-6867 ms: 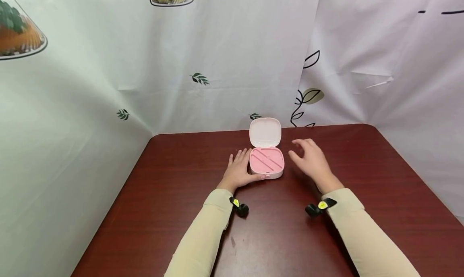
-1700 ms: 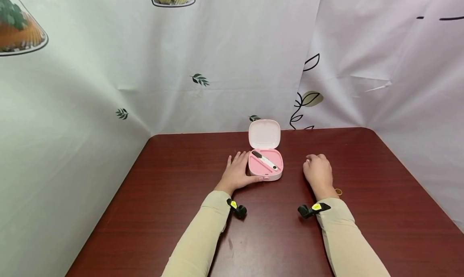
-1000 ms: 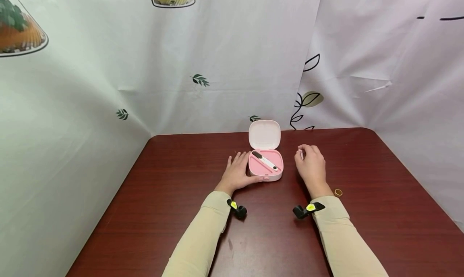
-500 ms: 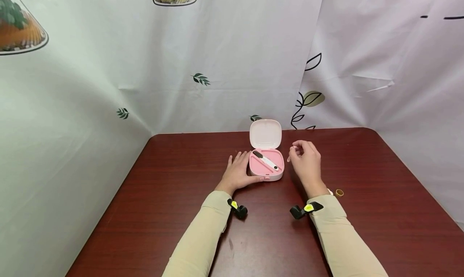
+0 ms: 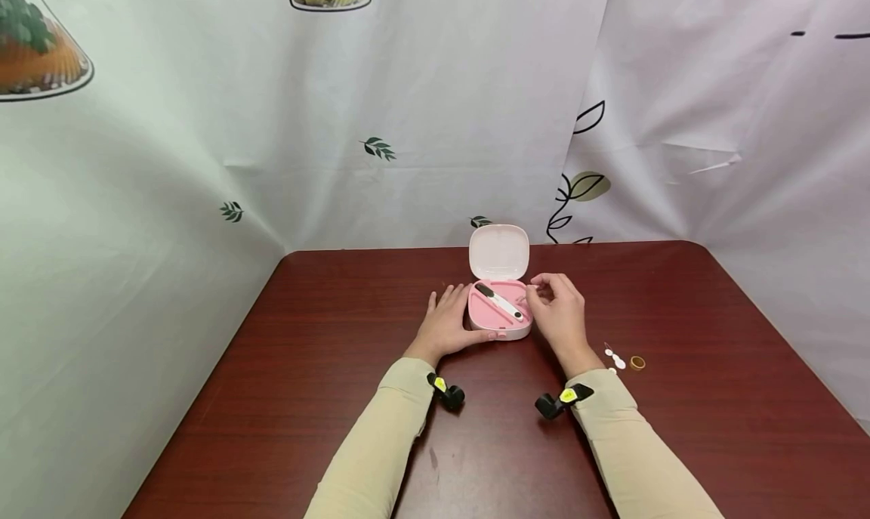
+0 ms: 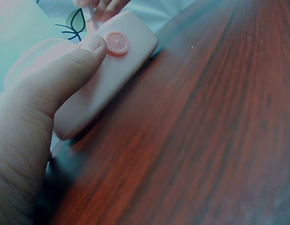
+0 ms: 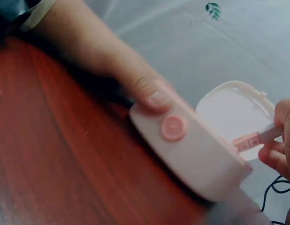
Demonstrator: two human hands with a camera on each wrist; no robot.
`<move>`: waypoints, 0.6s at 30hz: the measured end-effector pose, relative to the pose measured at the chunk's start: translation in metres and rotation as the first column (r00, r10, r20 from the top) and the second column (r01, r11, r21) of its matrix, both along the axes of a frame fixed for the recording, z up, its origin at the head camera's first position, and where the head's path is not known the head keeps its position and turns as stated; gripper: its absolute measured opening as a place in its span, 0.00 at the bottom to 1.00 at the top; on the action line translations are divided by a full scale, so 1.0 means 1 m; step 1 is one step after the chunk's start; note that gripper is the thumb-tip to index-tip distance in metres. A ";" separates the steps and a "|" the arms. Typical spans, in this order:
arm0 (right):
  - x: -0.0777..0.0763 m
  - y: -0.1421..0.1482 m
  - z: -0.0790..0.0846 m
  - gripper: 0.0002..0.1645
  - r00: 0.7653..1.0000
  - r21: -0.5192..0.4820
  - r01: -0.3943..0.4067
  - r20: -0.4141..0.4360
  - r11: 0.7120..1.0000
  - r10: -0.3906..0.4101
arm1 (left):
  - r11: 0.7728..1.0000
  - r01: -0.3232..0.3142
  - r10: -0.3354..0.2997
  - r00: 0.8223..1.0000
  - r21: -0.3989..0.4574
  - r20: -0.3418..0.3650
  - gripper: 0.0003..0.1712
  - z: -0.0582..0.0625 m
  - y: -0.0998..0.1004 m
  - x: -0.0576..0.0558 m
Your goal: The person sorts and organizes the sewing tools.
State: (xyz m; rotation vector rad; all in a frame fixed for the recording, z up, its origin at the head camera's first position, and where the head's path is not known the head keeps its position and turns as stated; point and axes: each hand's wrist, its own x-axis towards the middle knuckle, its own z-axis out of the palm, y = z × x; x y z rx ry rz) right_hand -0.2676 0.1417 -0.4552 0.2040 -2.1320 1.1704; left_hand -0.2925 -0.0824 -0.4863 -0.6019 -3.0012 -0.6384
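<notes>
A pink-lined case [image 5: 484, 330] with its white lid [image 5: 499, 252] raised stands on the table. Across its liner lies a slim white tool [image 5: 504, 305] with a dark end, set diagonally. My left hand [image 5: 445, 325] rests against the case's left side, fingers spread and straight, thumb by the round pink button [image 6: 118, 43] on the front. Over the case's right side, my right hand [image 5: 560, 316] pinches a slim pink stick [image 7: 249, 141] with dark markings and a pale end, between thumb and fingers. Its kind I cannot tell. The stick's lower tip reaches the case's rim.
Right of the right wrist lie a gold ring-shaped piece [image 5: 637, 362] and several small white round pieces [image 5: 618, 361], partly behind the sleeve. The dark red table [image 5: 326, 398] meets white patterned cloth [image 5: 421, 194] at the back and sides.
The white tool, absent from the case at first, lies in it. My right hand has moved left to the case with the pink stick, uncovering the small white pieces. The left hand stays put.
</notes>
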 end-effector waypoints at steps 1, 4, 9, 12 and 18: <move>0.000 0.000 -0.001 0.04 1.000 0.011 -0.008 -0.005 1.000 0.008 | 1.000 0.000 0.000 1.000 0.001 0.001 0.67 0.000 0.000 0.000; 0.000 0.000 -0.005 0.04 1.000 0.042 -0.023 -0.013 0.999 0.023 | 1.000 0.000 0.000 1.000 0.001 -0.003 0.67 -0.001 0.000 0.000; 0.000 0.001 -0.011 0.05 1.000 0.119 -0.027 -0.011 0.992 0.028 | 1.000 -0.003 0.003 1.000 -0.009 0.001 0.67 -0.002 0.000 -0.001; 0.000 0.003 -0.014 0.06 0.999 0.178 -0.043 0.001 0.983 0.044 | 1.000 0.000 0.000 1.000 -0.002 -0.005 0.67 -0.002 0.000 -0.001; 0.000 0.004 -0.019 0.04 0.996 0.270 -0.088 0.030 0.959 0.083 | 1.000 0.002 -0.002 1.000 -0.001 -0.011 0.67 -0.001 0.001 0.000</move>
